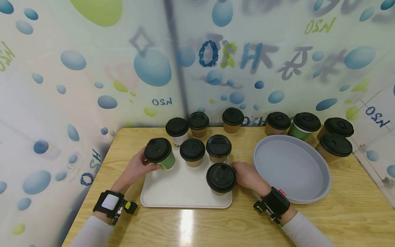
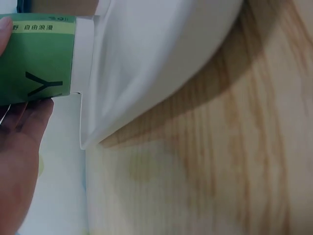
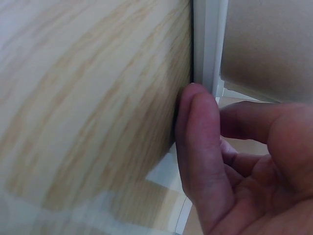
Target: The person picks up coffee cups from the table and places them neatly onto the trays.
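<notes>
My left hand (image 1: 138, 168) grips a green paper cup (image 1: 168, 162) with a black lid at the left side of the white tray (image 1: 182, 190). In the left wrist view the green cup (image 2: 39, 61) shows printed lettering, its base close over the tray (image 2: 146, 58). At the tray's right edge, my right hand (image 1: 248, 176) pinches the rim between thumb and fingers, as the right wrist view shows with the fingers (image 3: 205, 132) low at the tray's edge (image 3: 209, 44). Beside it stands a brown cup (image 1: 219, 193) with a black lid. Two more lidded brown cups (image 1: 193, 163) (image 1: 217, 159) are on the tray's far part.
A round grey tray (image 1: 291, 168) lies on the wooden table (image 1: 197, 226) at the right. Behind and beside it stand several lidded cups, one green (image 1: 297, 132). A white cup (image 1: 179, 139) and two brown cups (image 1: 199, 132) stand behind the white tray, near the patterned curtain (image 1: 154, 68).
</notes>
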